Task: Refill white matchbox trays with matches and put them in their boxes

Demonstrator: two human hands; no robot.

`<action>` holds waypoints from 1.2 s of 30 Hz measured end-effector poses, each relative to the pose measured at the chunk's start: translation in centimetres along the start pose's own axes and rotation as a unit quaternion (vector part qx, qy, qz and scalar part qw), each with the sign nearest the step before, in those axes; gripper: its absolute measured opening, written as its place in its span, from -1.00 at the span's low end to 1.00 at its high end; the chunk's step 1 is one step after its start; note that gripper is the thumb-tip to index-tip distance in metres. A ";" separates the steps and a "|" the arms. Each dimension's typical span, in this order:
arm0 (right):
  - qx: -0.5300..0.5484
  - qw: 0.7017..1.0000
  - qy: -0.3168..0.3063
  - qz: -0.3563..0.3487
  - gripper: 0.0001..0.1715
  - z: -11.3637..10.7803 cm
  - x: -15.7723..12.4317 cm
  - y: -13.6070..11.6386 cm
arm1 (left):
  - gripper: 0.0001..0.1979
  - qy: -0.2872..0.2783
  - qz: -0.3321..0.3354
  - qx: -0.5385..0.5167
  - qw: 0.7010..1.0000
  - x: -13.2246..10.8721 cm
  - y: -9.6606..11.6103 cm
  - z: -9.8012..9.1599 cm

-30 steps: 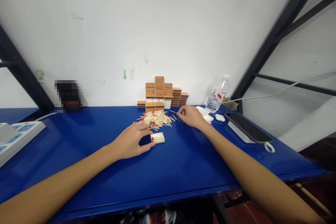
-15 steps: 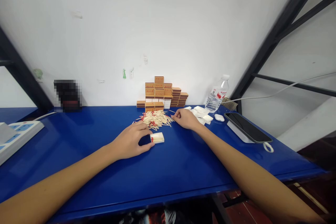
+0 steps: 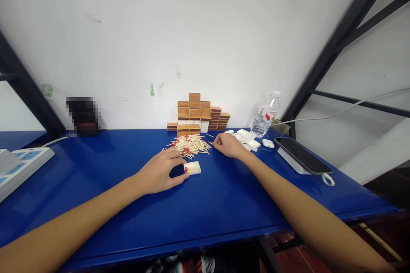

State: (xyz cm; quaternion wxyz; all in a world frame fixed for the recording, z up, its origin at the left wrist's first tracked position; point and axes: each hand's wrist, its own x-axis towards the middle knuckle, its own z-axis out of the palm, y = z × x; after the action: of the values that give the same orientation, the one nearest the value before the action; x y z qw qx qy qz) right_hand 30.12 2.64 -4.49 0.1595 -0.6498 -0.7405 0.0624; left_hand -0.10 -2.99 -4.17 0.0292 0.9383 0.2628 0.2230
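Note:
With my left hand I hold a small white matchbox tray at its left end, between thumb and fingers. Several red-headed matches lie inside it, along its near side. A loose heap of matches spreads over the table just beyond the tray. At the heap's right edge, the thumb and fingers of my right hand are pinched together on a match, mostly hidden by the fingertips.
Brown matchboxes are stacked against the wall behind the heap. White trays, a water bottle, an earphone case and a propped phone stand to the right. A power strip lies at the left of the blue table.
My right hand has shifted very slightly to the right at the heap's edge. My left hand and the tray stay in place.

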 end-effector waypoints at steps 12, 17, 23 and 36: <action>0.130 0.989 -0.011 -0.068 -0.78 -1.7 -1.9 -2.0 | -0.72 -0.014 -0.007 -0.001 1.000 0.1 0.3 -0.2; 0.229 0.952 -0.103 -0.177 -0.76 -1.7 -4.1 -5.5 | -0.74 -0.015 -0.011 0.003 1.000 0.1 0.2 -0.1; 0.213 0.940 -0.164 -0.210 -0.80 -1.7 -5.1 -7.0 | -0.74 -0.021 -0.013 -0.004 1.000 0.0 0.1 0.0; 0.158 0.948 -0.016 -0.277 -0.93 -0.2 -4.0 -6.4 | -0.74 -0.027 -0.023 -0.008 0.999 0.1 0.2 0.0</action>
State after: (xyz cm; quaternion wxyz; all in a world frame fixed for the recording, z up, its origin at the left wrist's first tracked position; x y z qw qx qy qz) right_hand 24.59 -2.24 -2.98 0.2598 -0.3845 -0.8743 0.1423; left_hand 0.09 -3.14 -4.12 0.0492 0.9375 0.2812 0.1989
